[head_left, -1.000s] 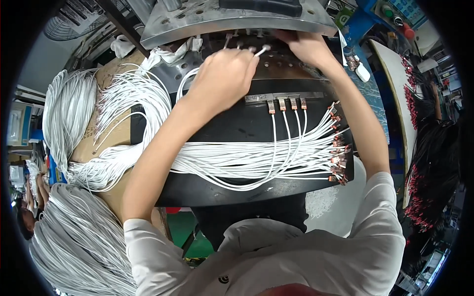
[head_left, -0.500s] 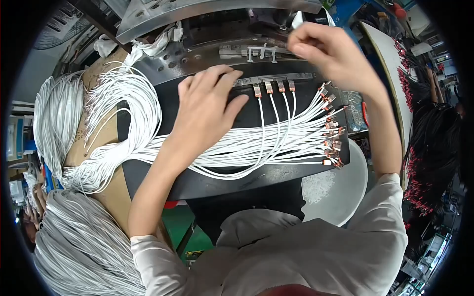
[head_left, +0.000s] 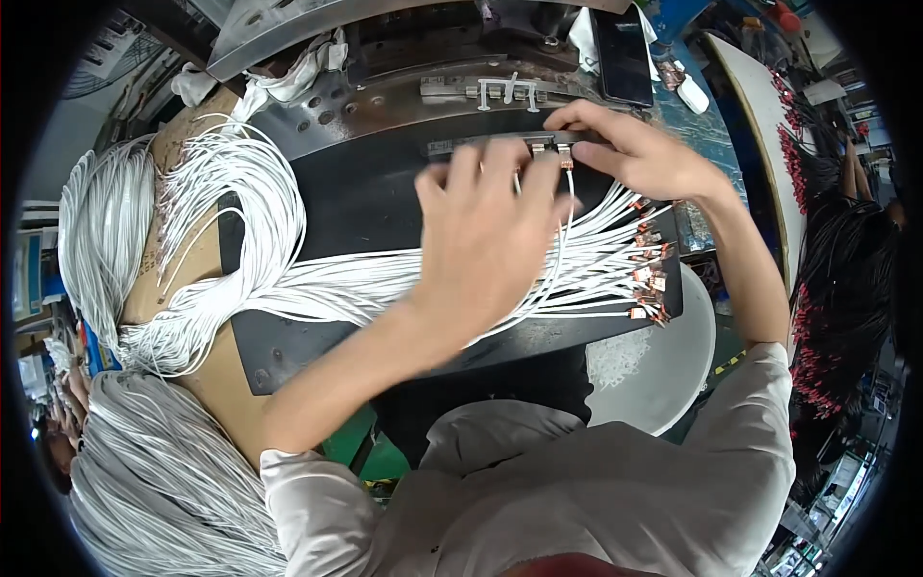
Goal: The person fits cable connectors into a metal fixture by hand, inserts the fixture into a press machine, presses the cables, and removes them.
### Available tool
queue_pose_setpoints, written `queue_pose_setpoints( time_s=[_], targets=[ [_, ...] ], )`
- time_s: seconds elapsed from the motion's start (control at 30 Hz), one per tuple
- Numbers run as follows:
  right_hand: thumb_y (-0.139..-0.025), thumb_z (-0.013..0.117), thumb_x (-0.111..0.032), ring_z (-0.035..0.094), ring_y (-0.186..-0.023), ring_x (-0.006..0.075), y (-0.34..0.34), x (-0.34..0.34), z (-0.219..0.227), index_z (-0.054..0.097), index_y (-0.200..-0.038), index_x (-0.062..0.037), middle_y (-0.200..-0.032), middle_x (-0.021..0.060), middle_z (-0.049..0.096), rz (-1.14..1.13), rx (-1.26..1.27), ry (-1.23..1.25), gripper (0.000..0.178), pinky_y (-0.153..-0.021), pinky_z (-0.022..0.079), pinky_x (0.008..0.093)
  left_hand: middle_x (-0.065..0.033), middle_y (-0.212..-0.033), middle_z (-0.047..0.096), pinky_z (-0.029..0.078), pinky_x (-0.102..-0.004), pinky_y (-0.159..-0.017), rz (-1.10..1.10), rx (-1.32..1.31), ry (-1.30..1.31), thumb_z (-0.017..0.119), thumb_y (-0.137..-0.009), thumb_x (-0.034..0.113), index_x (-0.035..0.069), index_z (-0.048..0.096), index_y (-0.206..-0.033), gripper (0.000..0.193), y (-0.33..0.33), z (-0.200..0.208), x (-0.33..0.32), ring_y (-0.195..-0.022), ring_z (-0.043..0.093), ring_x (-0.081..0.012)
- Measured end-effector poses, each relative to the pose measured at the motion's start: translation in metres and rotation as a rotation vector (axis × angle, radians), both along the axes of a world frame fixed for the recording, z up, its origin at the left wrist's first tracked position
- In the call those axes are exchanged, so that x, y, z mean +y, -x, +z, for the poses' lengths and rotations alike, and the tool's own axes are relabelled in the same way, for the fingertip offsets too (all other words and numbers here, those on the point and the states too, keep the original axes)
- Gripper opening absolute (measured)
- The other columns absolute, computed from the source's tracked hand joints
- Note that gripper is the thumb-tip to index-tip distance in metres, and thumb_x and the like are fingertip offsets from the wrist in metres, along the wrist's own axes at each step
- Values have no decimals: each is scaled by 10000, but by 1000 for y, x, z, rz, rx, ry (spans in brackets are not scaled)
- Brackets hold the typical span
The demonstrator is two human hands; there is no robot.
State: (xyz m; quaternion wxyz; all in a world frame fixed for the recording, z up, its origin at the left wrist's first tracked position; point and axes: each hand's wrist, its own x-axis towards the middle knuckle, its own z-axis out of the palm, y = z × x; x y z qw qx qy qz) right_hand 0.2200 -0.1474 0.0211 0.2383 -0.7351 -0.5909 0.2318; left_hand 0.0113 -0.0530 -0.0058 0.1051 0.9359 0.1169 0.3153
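My left hand (head_left: 490,226), blurred by motion, is over the white cables (head_left: 365,274) and the row of metal plug ends on a narrow metal bar (head_left: 452,146). Its fingers are apart and bent down toward the bar; their tips hide most of the plugs. One metal plug (head_left: 565,159) shows to the right of them, its white cable running toward me. My right hand (head_left: 639,159) has thumb and forefinger closed about the bar's right end, which they cover. Many more cables lie in a bundle on the black board (head_left: 336,207), with orange-and-metal plugs (head_left: 649,279) at the right.
A white plastic runner piece (head_left: 510,91) lies on a second metal block behind the bar. Toward the back right is a dark phone (head_left: 623,58). A grey bowl (head_left: 692,356) holds small clear pieces. Thick cable bundles (head_left: 163,471) hang at the left.
My left hand has moved right, over the plugs. My right hand has come down and toward me to the bar's right end, uncovering the phone.
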Motion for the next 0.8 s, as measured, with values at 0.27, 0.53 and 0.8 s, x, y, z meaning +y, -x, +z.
queue_pose_setpoints(
  time_s=[0.27,0.53,0.8],
  targets=[
    [-975,565,-171,581,-967,136,-24,68,-9,604,-1250,8,-1059,67,661,-198,336,-207,330,-904,451,290,-114,-864,576,448,-406,-673,-49,118,73,650,-889,236,4,611,-877,235,0,2,2,-792,559,-294],
    [-896,671,-208,583,-1115,252,-153,186,-88,627,-1247,-62,-1231,122,640,-177,-672,-567,383,-993,456,361,-204,-771,668,537,-483,-707,54,51,-183,564,-895,182,-16,620,-755,249,-61,-10,127,-729,658,-396],
    [-868,701,-234,562,-1197,276,-82,188,-34,597,-1319,-89,-1324,137,602,121,-599,-773,485,-1031,441,372,-207,-661,655,567,-453,-604,117,122,-119,606,-813,174,8,655,-718,197,-65,-11,141,-638,676,-370]
  ],
)
